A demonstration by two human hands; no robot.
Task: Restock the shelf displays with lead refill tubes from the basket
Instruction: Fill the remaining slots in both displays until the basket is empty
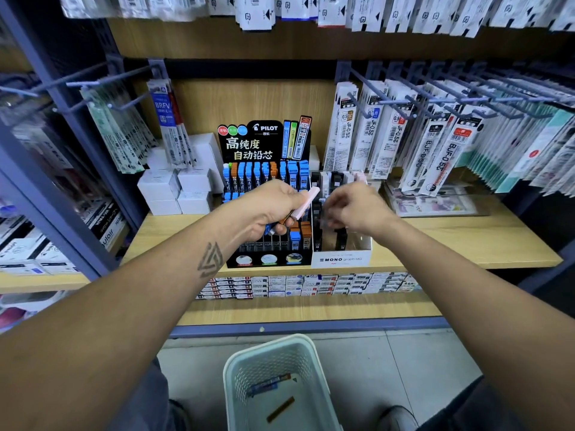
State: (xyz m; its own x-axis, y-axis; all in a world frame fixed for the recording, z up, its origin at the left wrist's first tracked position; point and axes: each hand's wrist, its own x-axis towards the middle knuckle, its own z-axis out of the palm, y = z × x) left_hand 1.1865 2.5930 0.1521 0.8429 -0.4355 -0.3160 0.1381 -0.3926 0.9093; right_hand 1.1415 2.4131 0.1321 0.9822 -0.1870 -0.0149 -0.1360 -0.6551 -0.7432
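Left hand (271,209): curled round a small bundle of lead refill tubes, a pale pink tube (306,203) sticking up and to the right, orange and blue ends showing below the fingers; probably kept as a ready stock beside the displays.
Right hand (353,209): bent down over the white MONO display (341,259), fingers curled into its dark rows; blurred, so impossible to tell whether a tube sits between the fingertips.
Pilot display (266,194): black, stepped, with blue and orange tubes upright in rows; front rows partly masked by the left hand.
Placement: both displays side by side at the edge of the wooden shelf (466,241), close enough for sorting by brand from one handful.
Basket (281,381): on the floor below, between the feet; a blue packet and an orange-brown tube left inside, lower part cut off by the frame.
Hard to read: slots under the right hand, hidden.
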